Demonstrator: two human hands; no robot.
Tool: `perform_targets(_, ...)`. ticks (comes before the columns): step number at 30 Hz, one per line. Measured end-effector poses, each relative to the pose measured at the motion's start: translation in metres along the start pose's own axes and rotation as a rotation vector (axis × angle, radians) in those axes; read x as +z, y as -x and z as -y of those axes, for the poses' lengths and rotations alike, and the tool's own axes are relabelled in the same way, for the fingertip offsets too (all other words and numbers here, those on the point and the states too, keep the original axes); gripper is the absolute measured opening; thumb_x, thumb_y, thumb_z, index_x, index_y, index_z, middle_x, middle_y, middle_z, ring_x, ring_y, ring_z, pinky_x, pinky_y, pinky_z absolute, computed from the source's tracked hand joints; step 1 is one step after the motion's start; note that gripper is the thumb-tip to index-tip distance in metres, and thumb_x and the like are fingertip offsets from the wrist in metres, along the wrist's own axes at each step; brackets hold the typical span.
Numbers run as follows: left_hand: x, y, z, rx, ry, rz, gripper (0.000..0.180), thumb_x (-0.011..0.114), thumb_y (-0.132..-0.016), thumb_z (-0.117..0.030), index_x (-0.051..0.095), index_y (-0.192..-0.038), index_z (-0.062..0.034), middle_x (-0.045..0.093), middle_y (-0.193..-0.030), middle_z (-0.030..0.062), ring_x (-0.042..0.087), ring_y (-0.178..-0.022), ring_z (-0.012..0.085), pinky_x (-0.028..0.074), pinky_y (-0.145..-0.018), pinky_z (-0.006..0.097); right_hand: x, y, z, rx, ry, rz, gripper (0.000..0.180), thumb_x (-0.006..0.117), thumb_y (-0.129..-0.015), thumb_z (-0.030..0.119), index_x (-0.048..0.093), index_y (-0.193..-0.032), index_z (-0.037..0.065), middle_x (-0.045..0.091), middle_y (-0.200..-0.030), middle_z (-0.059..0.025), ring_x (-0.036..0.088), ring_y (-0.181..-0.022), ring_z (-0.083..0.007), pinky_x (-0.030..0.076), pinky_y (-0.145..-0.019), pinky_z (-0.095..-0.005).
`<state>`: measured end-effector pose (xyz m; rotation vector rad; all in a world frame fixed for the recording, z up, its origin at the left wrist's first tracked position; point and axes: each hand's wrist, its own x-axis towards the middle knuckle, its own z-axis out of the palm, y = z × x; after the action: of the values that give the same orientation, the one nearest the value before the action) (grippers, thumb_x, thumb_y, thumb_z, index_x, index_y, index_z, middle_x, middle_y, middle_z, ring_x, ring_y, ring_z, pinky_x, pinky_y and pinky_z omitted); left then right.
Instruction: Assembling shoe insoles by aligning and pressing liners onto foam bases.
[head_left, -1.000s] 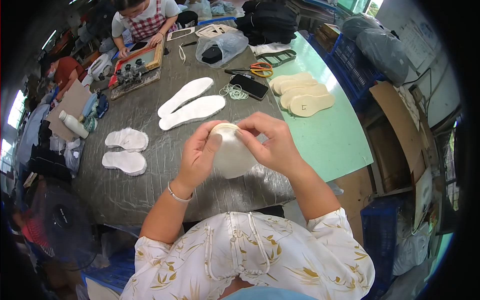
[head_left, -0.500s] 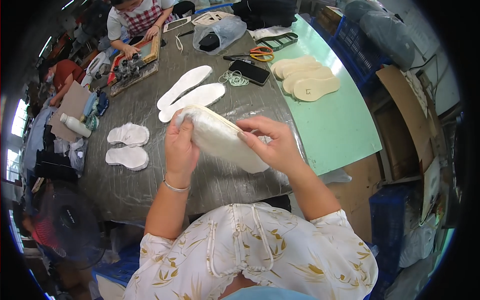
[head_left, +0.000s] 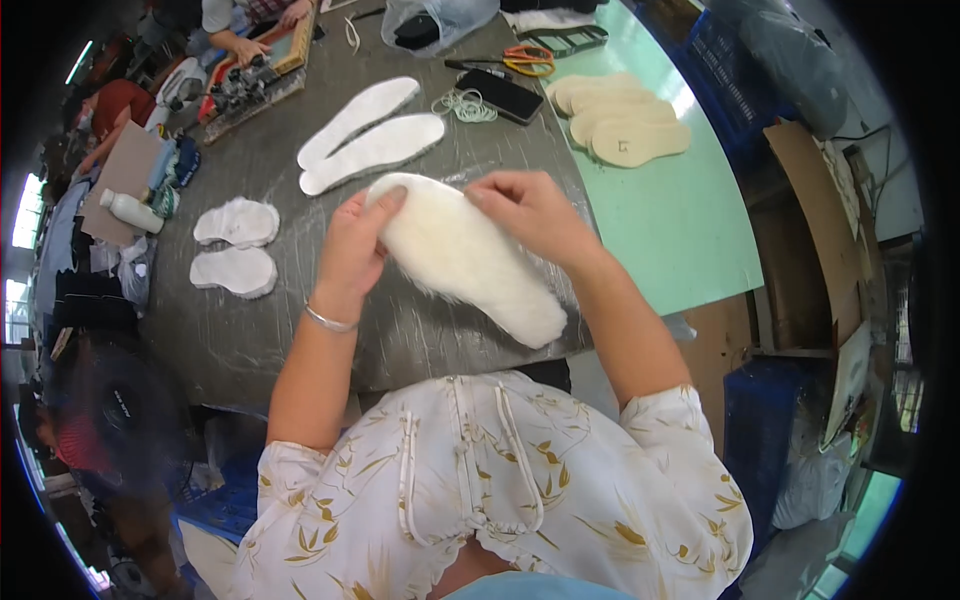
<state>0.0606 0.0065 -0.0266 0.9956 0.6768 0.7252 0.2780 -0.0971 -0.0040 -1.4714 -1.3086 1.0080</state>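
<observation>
My left hand (head_left: 352, 240) pinches the fleece-topped insole (head_left: 470, 262) near its rounded upper end, thumb on the fur; my right hand (head_left: 532, 215) pinches its edge, probably to steady it fur-up above the dark worktable (head_left: 225, 335).

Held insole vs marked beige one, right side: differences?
Surface: the held insole is furry and creamy white; the beige insole looks smooth.
Pose: the held insole is in the left hand, right hand at its edge; the beige insole lies over the green surface.
Marking: the beige insole bears a dark mark; the held insole shows none.
Shared: insole outline.
</observation>
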Motion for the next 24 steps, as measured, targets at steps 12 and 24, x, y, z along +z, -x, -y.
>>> perform_targets(12, -0.089, -0.037, 0.053, -0.184, 0.263, -0.483, 0.030, 0.054, -0.099, -0.011, 0.053, -0.124, 0.0067, 0.063, -0.121, 0.0182, 0.066, -0.107, 0.0284, 0.059, -0.088, 0.038, -0.031, 0.025, -0.097, 0.433, -0.704, 0.096, 0.045, 0.051, -0.097, 0.017, 0.051, -0.137, -0.003, 0.066, -0.109, -0.0122, 0.067, -0.090, -0.0178, 0.061, -0.070, -0.0344)
perform_targets(24, -0.084, -0.006, 0.023, -0.304, -0.149, -0.364, 0.037, 0.048, -0.095, -0.012, 0.051, -0.128, 0.0040, 0.062, -0.118, 0.0188, 0.067, -0.101, 0.0264, 0.060, -0.085, 0.040, 0.000, 0.045, -0.106, 0.249, -0.289, -0.189, 0.028, 0.060, -0.099, 0.018, 0.065, -0.119, -0.002, 0.070, -0.095, -0.0060, 0.065, -0.077, -0.0086, 0.054, -0.069, -0.0223)
